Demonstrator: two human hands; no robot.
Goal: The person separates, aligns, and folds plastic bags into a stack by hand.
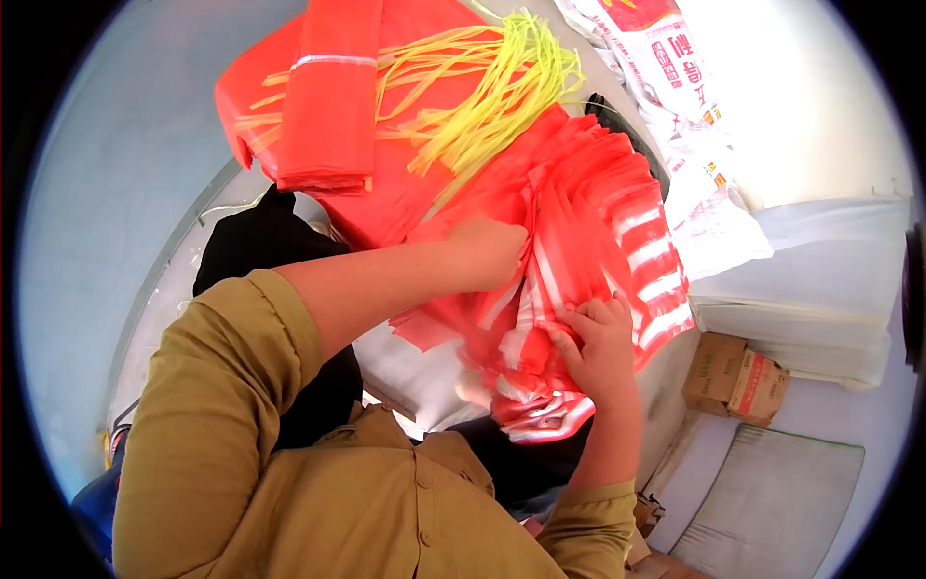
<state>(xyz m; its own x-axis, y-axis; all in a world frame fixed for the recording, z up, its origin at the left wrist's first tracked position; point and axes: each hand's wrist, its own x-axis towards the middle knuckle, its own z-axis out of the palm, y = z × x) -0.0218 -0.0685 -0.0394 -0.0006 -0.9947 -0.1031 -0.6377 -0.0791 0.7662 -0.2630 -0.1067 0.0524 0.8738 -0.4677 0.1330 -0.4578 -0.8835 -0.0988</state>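
Khaki-brown shirt [367, 492] nearest the camera, sleeves rolled at the elbows; black trousers [265, 232] show beyond it, on both sides.

Left hand [487, 254]: reaches across to the middle of the view. Grip clenched, fingers curled on the gathered inner part of the red plastic bunch [603, 207]. Right hand [600, 347]: lower and further right, thumb toward the left hand. Grip grasping a fold of the same bunch, between thumb and fingers; the hands are apart, with creased plastic between them.

Position of the bunch: directly under and between both grips, its many layers fanning up and to the right, past the right hand. White bands cross the layers along the outer right edge. A crumpled red-and-white end hangs just below the right hand, toward the lap. Material thin, slightly see-through at the lower folds.

Surface: red sheeting [386, 207] spreads beyond the left forearm. On it, a folded red stack [333, 106] with a white stripe near its top; to the right of this, a loose bundle of yellow strands [526, 72]. Black item [632, 130] partly hidden behind the bunch; nature unclear.

Room: white printed bags [680, 106] upper right, beyond the bunch. Below them, a translucent white cover [805, 280], a cardboard box [728, 379] and a pale panel with a green edge [776, 497]. Blue-grey wall [106, 183] at left; blue item [96, 511] at lower left, mostly cut off.
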